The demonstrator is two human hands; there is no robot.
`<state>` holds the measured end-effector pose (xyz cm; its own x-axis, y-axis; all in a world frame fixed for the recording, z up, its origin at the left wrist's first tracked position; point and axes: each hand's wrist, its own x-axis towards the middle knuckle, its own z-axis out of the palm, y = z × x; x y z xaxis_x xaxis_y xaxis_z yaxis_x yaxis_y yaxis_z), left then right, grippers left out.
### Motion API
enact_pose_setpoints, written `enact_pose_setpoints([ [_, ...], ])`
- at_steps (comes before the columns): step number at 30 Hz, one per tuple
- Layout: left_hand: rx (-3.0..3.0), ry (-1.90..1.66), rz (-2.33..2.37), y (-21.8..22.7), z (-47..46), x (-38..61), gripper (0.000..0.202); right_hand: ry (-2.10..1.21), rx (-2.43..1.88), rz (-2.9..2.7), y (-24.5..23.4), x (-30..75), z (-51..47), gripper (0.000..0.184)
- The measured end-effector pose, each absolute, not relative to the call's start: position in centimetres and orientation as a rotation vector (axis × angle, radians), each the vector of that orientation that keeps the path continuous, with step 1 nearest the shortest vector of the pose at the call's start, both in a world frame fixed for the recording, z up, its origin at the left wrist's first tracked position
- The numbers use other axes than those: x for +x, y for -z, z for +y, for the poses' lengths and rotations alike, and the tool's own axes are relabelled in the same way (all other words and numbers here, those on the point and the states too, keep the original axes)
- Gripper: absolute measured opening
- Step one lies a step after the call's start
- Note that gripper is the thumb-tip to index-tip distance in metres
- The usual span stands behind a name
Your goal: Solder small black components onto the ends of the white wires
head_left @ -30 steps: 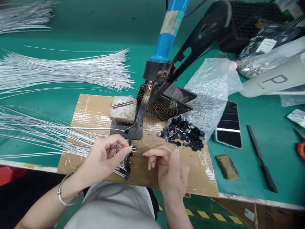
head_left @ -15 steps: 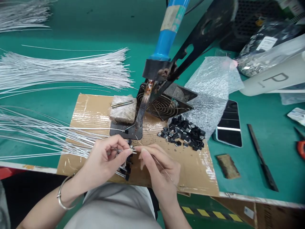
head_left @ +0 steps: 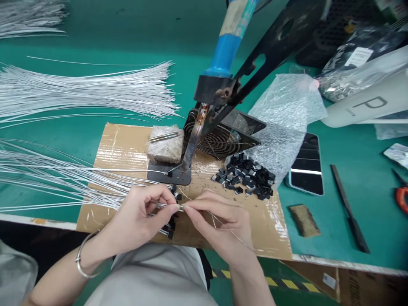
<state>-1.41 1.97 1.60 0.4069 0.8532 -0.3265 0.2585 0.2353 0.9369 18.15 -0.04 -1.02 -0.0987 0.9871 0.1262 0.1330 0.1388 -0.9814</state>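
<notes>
My left hand (head_left: pixel 140 219) is closed in a pinch around the end of a white wire, whose tip is mostly hidden by the fingers. Thumb and forefinger of my right hand (head_left: pixel 223 223) are pressed together at that same tip, touching or almost touching the left fingertips. A thin solder wire (head_left: pixel 239 239) runs through the right hand and trails over its back. More white wires (head_left: pixel 102 191) pass under the left hand, several ending in black connectors (head_left: pixel 170 233). Above the hands stands a blue-handled soldering iron (head_left: pixel 221 53), its tip over a dark plate (head_left: pixel 156 174).
A cardboard sheet (head_left: pixel 204 238) lies under the work. Black connector pieces (head_left: pixel 251 176) are piled by a fan (head_left: pixel 219 140). A pale block (head_left: pixel 165 146) carries metal rods. Rightward are bubble wrap (head_left: pixel 280 110), a phone (head_left: pixel 306 165), a brown pad (head_left: pixel 304 221) and a dark file (head_left: pixel 349 208).
My right hand has turned and shifted slightly right, its fingertips now pinching at the wire end. The left hand has dipped a little, still pinching. The view has moved slightly.
</notes>
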Motion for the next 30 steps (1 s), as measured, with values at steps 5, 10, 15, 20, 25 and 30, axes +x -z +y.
enact_pose_setpoints([
  [5,1.293,-0.557,1.165,-1.6,2.0,-1.5,0.02,-1.133,-1.185,-1.25,2.0,19.0,-0.2,0.017],
  [10,1.271,-0.588,1.215,-1.4,1.8,-1.7,0.022,-1.24,-1.205,-0.887,3.3,18.6,-1.0,0.01],
  [15,1.287,-0.625,1.212,-1.5,1.5,-1.5,0.024,-1.429,-1.112,-0.844,3.1,16.3,-1.9,0.017],
  [20,1.331,-0.676,1.267,-1.1,1.2,-1.4,0.024,-1.506,-1.07,-0.745,2.8,15.3,-2.3,0.011],
  [25,1.38,-0.703,1.274,-0.7,0.9,-1.3,0.023,-1.522,-1.072,-0.682,2.8,15.3,-2.1,0.008],
  [30,1.384,-0.68,1.262,-0.8,0.9,-1.2,0.024,-1.535,-1.069,-0.643,2.6,15.1,-2.0,0.01],
])
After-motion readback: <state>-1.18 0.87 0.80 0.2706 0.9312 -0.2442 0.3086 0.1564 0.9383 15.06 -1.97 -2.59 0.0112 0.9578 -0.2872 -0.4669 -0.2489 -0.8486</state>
